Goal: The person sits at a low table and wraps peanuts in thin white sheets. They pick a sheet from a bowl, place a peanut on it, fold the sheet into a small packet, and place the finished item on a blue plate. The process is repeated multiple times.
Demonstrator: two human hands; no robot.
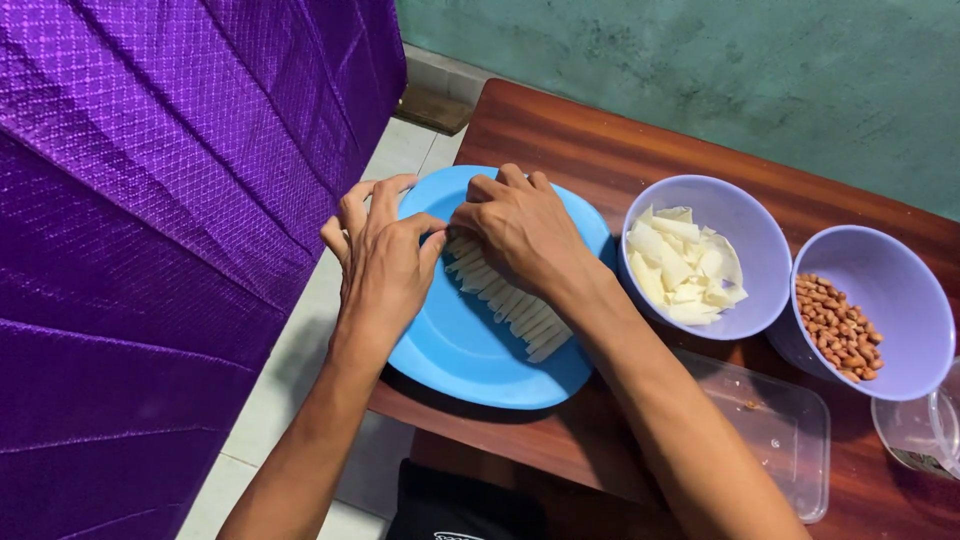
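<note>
Both hands are working over a blue plate (455, 350) on the wooden bench (560, 140): left hand (385, 265) and right hand (520, 230) fingers are pinching pale rolled strips (520, 315); keeping rolls tight and aligned seems wise

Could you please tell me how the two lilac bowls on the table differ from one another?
The nearer-to-plate bowl holds pale, flat, whitish pieces; the far-right bowl holds small reddish-brown nuts. The first stands next to the blue plate, while the second stands farther right, by a clear container. Both are round, lilac, and rest on the wooden table.
</note>
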